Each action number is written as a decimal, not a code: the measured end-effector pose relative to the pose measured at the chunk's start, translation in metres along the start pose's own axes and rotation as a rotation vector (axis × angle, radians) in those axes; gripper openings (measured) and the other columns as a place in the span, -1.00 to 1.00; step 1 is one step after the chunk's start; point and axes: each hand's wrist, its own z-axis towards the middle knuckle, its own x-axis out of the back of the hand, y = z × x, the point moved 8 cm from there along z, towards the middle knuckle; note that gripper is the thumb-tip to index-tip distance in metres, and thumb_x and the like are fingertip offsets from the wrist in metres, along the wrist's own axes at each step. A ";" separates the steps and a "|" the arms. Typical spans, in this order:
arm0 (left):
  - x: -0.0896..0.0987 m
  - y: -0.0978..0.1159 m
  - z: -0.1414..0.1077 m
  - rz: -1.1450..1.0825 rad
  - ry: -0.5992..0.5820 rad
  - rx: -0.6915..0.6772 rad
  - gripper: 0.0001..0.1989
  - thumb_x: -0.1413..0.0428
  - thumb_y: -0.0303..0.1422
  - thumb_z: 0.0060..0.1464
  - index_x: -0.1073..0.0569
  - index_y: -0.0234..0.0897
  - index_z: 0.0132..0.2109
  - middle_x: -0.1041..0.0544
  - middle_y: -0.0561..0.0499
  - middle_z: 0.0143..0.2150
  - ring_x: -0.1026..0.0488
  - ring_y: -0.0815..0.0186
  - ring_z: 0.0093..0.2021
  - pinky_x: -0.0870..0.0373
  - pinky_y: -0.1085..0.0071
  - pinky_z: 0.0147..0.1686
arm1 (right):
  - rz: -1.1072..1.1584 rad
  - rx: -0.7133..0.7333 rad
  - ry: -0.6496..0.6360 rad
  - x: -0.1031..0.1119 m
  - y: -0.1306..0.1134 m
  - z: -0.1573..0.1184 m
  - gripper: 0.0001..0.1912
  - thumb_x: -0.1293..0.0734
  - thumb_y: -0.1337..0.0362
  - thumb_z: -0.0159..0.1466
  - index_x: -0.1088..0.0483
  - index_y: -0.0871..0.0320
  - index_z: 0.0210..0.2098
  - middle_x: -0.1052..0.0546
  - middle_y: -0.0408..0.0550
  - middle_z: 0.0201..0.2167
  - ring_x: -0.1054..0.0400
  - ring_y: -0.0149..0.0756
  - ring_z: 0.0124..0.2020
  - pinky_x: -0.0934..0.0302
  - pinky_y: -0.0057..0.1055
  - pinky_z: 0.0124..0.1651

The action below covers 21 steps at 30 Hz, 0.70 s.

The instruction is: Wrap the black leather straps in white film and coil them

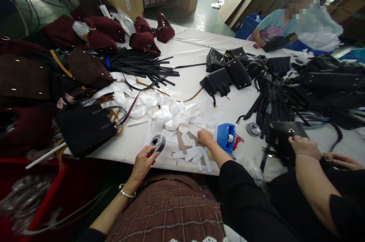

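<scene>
My left hand [146,160] grips a coiled dark strap [160,144] by its lower side, just over the table's front edge. My right hand [205,137] reaches down to the tabletop with its fingers curled, at the far end of a scatter of white and grey-brown paper strips [196,151]. Its fingertips are partly hidden, so whatever they pinch cannot be made out. Right beside that wrist stands a blue tape dispenser [225,139]. Crumpled white wrapping material [171,113] lies heaped beyond both hands.
Black handbags [225,75] and a black handbag [85,128] flank the work area; maroon bags [99,35] pile up at far left. Another coiled strap [253,129] lies to the right. A neighbour's hands [306,149] hold a black bag. A red bin [48,204] stands below left.
</scene>
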 end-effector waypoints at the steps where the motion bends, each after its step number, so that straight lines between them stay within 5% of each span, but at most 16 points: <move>1: 0.000 0.001 0.001 0.001 0.007 0.000 -0.65 -0.20 -0.10 -0.02 -0.54 -0.25 -0.17 -0.47 0.01 -0.23 -0.41 0.41 -0.53 -0.43 0.47 -0.56 | 0.018 0.007 0.000 0.000 0.000 0.002 -0.86 -0.44 0.28 0.15 -0.45 0.22 -0.37 -0.55 -0.03 -0.22 -0.41 -0.25 -0.12 -0.29 -0.18 0.00; 7: 0.000 0.004 0.004 0.002 0.052 -0.001 -0.63 -0.19 -0.07 -0.02 -0.53 -0.25 -0.17 -0.47 0.03 -0.26 -0.41 0.40 -0.53 -0.44 0.47 -0.56 | 0.261 0.059 0.105 0.026 0.006 0.007 -0.93 -0.41 0.42 -0.03 -0.43 0.19 -0.52 -0.55 -0.08 -0.48 -0.43 -0.27 -0.33 -0.25 -0.37 -0.20; 14: -0.004 0.007 0.012 -0.085 0.065 0.041 -0.62 -0.20 -0.10 -0.03 -0.52 -0.27 -0.15 -0.48 -0.04 -0.12 -0.47 0.35 -0.45 -0.42 0.47 -0.58 | 0.682 0.181 0.199 0.065 0.004 0.016 -0.68 -0.31 0.24 0.09 -0.48 0.22 -0.18 -0.59 -0.10 -0.39 -0.44 -0.35 -0.39 -0.30 -0.46 -0.31; 18: -0.013 0.011 0.016 -0.163 0.015 0.068 -0.58 -0.20 -0.11 -0.03 -0.50 -0.28 -0.08 -0.39 -0.14 0.14 -0.55 0.25 -0.32 -0.42 0.45 -0.58 | 0.750 0.169 0.221 0.072 0.007 0.024 -0.73 -0.32 0.17 0.08 -0.49 0.22 -0.30 -0.52 -0.14 -0.54 -0.38 -0.36 -0.51 -0.28 -0.43 -0.38; 21: -0.020 0.012 0.017 -0.192 -0.005 0.093 -0.58 -0.20 -0.12 -0.02 -0.49 -0.29 -0.07 -0.47 -0.12 0.01 -0.56 0.21 -0.31 -0.40 0.45 -0.57 | 0.729 0.159 0.246 0.073 0.011 0.027 -0.82 -0.36 0.20 0.03 -0.49 0.17 -0.40 -0.47 -0.19 -0.58 -0.32 -0.38 -0.55 -0.27 -0.42 -0.39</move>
